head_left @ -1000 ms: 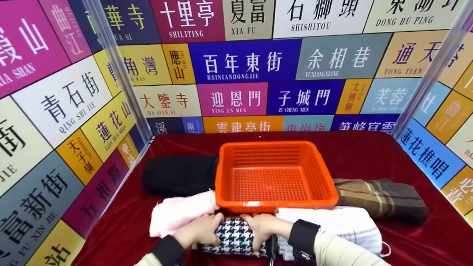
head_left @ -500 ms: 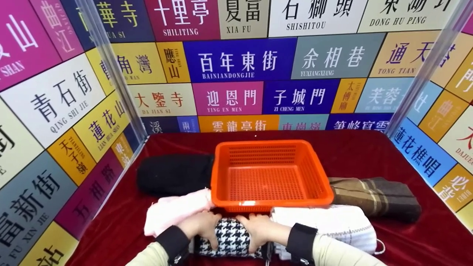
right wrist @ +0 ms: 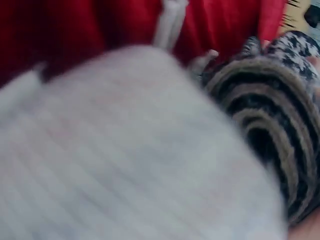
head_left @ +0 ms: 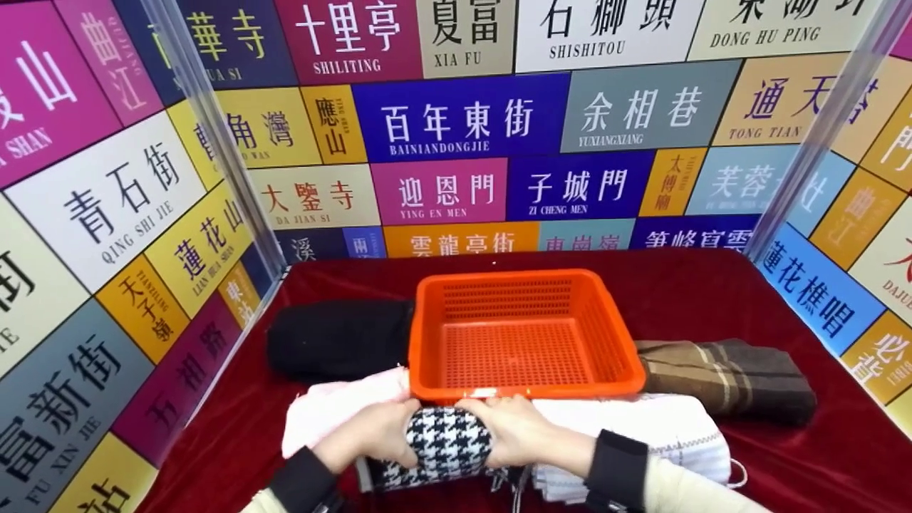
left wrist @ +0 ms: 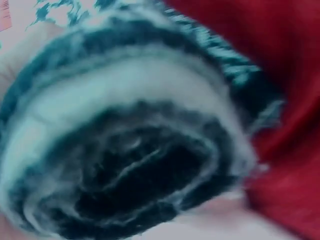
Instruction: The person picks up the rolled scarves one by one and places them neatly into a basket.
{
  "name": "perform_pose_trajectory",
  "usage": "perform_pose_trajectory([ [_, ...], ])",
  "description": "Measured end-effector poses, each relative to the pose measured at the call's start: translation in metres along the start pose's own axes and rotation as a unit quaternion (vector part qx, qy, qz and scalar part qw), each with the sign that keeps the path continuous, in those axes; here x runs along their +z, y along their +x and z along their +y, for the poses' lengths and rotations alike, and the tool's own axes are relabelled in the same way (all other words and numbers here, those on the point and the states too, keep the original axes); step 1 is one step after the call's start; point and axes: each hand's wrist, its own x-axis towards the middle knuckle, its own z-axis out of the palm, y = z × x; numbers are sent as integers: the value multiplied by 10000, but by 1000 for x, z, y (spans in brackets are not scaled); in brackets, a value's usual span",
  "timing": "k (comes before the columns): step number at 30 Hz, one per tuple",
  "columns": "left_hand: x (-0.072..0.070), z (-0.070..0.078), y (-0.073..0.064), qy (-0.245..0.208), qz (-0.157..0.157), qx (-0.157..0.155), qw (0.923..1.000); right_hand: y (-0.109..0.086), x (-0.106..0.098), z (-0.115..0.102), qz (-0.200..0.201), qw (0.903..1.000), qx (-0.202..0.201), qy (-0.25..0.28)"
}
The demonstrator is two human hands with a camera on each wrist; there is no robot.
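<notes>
A rolled black-and-white houndstooth scarf [head_left: 449, 442] is gripped between my two hands, just in front of the orange basket [head_left: 527, 392]. The left hand [head_left: 385, 431] holds its left part, and the right hand [head_left: 514, 431] holds its right part, thumbs on the near side. Fringe hangs at the roll's lower right. In the left wrist view, one spiral end of the scarf [left wrist: 145, 82] fills the frame, blurred. The right wrist view has the other coiled end of the scarf [right wrist: 287, 92] beside a blurred white cloth [right wrist: 125, 150]. Most fingertips are hidden behind the roll.
A folded pink cloth [head_left: 338, 406] lies left of the scarf, with a black rolled cloth [head_left: 338, 338] behind it. To the right are a folded white cloth [head_left: 641, 434] and a brown plaid roll [head_left: 734, 377]. Red cloth [head_left: 698, 299] covers the table; printed walls enclose it.
Both hands have closed in around the houndstooth scarf and raised it slightly toward the basket's front rim. The basket and other cloths stay where they were.
</notes>
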Motion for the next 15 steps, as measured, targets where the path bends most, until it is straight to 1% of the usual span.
perform_pose_trajectory([
  [1, -8, 4, -1, -138, -62, 12, 9999, -2, -9, 0, 52, 10000, -41, 74],
  [3, -26, 13, -1, -154, -109, 106, 9998, -4, -26, 1, 117, 9997, -99, 194],
  [6, -54, 23, 8, -47, -98, 197, 9997, -2, -54, 10, 259, 9992, -182, 243],
  [8, -70, 27, 20, 14, -44, 240, 9997, 2, -72, 22, 378, 9987, -276, 213],
  [10, -83, 30, 34, -81, -47, 227, 9997, 6, -87, 38, 529, 9979, -360, 108],
  [13, -92, 31, 60, -130, -28, 134, 9998, 13, -100, 66, 668, 9971, -356, -78],
  [15, -93, 31, 78, 30, 41, -22, 10000, 18, -102, 84, 627, 9978, -163, -147],
])
